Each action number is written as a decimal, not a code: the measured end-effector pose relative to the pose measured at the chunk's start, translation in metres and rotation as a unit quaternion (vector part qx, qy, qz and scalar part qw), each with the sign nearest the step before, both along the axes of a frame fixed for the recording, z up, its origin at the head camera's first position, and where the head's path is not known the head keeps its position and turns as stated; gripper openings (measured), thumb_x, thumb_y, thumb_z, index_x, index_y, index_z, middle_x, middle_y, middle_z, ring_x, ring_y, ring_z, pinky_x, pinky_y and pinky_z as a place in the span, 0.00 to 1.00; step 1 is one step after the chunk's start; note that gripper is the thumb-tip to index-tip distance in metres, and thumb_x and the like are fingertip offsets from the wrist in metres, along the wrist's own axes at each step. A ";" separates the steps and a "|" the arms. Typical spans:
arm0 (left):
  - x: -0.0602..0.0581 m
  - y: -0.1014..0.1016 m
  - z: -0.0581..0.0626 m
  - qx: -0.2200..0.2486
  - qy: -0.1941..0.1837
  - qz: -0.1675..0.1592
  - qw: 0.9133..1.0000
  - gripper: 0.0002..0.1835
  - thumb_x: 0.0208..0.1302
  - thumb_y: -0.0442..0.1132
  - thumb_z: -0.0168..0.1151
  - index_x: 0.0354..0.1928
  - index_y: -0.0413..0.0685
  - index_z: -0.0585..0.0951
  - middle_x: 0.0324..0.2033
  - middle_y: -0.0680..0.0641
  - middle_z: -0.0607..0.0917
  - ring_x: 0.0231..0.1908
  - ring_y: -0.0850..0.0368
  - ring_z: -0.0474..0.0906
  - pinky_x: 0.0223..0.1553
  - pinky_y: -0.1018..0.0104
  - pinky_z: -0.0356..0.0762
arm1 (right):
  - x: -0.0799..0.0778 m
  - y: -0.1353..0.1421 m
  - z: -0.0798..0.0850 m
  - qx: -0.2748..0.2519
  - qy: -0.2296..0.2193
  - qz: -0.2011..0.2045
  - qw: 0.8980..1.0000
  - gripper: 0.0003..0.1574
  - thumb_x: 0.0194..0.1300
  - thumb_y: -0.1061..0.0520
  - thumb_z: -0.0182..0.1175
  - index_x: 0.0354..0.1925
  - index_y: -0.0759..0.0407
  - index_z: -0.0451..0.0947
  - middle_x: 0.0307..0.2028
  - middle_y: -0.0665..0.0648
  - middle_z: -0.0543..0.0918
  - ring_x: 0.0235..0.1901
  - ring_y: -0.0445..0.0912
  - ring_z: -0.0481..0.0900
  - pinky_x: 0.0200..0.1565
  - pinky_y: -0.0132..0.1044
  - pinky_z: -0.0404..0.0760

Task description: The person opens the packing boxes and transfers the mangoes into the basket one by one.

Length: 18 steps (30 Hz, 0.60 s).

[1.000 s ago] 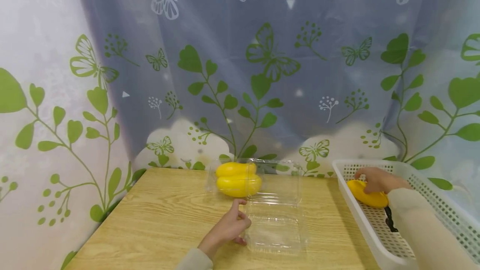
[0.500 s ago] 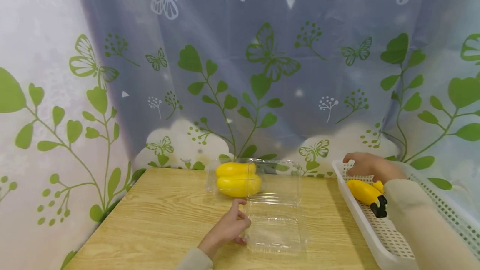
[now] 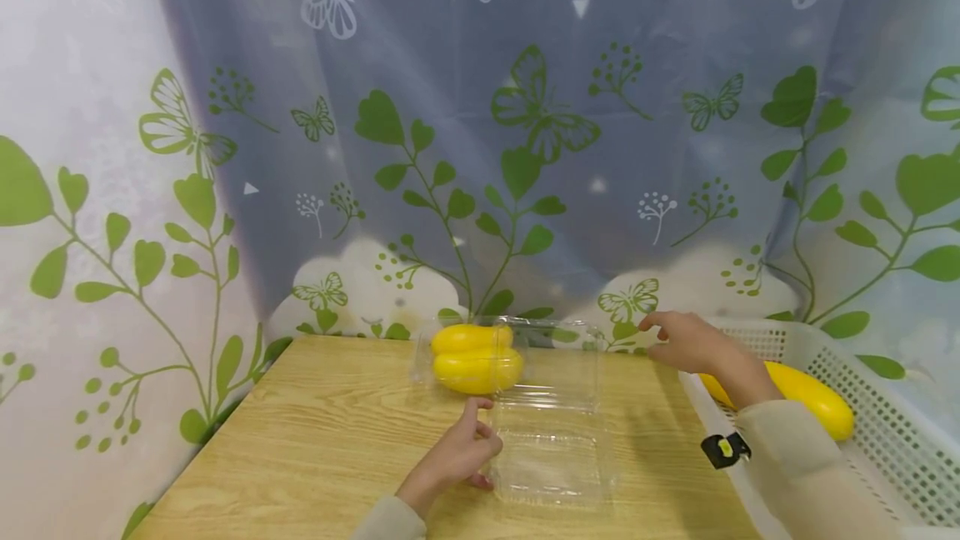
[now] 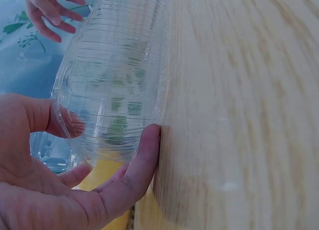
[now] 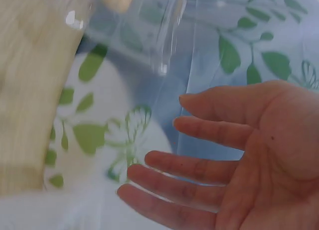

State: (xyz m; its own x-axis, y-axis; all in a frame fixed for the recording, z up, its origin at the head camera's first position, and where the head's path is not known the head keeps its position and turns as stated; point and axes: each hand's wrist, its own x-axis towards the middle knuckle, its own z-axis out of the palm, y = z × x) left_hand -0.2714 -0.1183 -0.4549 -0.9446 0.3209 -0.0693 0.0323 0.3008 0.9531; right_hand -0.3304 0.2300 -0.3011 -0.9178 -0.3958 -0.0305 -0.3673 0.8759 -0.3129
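Observation:
An unfolded clear plastic clamshell container lies on the wooden table. Two yellow mango-shaped fruits sit side by side at the left of its back half. My left hand holds the front half's left edge; in the left wrist view the thumb is on the rim and the fingers bend round the wall. My right hand, fingers spread and holding nothing, hovers over the basket's left edge. Below the right forearm, yellow fruit lies in the basket, partly hidden; whether one or two pieces, I cannot tell.
A white perforated plastic basket stands at the right of the table. Behind hangs a curtain printed with leaves and butterflies. A small black device is worn on the right wrist.
My right hand has let go of a yellow fruit in the basket, risen and moved left past the basket's edge. The left hand and container have stayed put.

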 end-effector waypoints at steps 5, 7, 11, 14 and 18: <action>0.000 0.000 0.000 0.000 -0.002 -0.001 1.000 0.38 0.63 0.35 0.58 0.74 0.45 0.56 0.55 0.34 0.72 0.34 0.48 0.77 0.27 0.59 0.89 | 0.018 -0.017 -0.017 -0.041 -0.029 0.007 0.999 0.31 0.71 0.54 0.63 0.66 0.67 0.72 0.57 0.77 0.79 0.52 0.67 0.82 0.46 0.57 0.86; 0.000 0.001 0.000 -0.001 -0.001 -0.002 1.000 0.38 0.63 0.35 0.58 0.74 0.45 0.56 0.55 0.34 0.72 0.33 0.48 0.77 0.28 0.59 0.89 | 0.025 -0.023 -0.026 -0.070 -0.050 0.004 0.996 0.31 0.71 0.54 0.64 0.66 0.66 0.72 0.56 0.76 0.79 0.46 0.61 0.84 0.41 0.52 0.87; 0.001 0.000 0.001 -0.002 0.001 -0.004 1.000 0.39 0.63 0.35 0.58 0.75 0.44 0.55 0.55 0.33 0.72 0.33 0.49 0.77 0.28 0.59 0.89 | 0.036 -0.033 -0.044 -0.122 -0.086 -0.001 0.989 0.28 0.70 0.55 0.65 0.65 0.62 0.74 0.52 0.71 0.81 0.36 0.50 0.82 0.33 0.46 0.86; 0.001 0.000 0.002 0.000 0.003 -0.006 1.000 0.38 0.64 0.35 0.58 0.75 0.43 0.55 0.54 0.33 0.72 0.36 0.47 0.77 0.28 0.59 0.89 | 0.040 -0.040 -0.054 -0.135 -0.096 0.010 0.986 0.26 0.69 0.54 0.66 0.63 0.59 0.76 0.50 0.69 0.83 0.37 0.50 0.83 0.32 0.46 0.87; 0.002 0.000 0.002 0.002 0.003 -0.006 1.000 0.38 0.65 0.35 0.58 0.74 0.42 0.55 0.54 0.33 0.71 0.39 0.45 0.77 0.28 0.59 0.89 | 0.041 -0.045 -0.061 -0.150 -0.113 0.018 0.982 0.27 0.69 0.54 0.67 0.64 0.57 0.76 0.53 0.71 0.82 0.42 0.54 0.84 0.32 0.48 0.88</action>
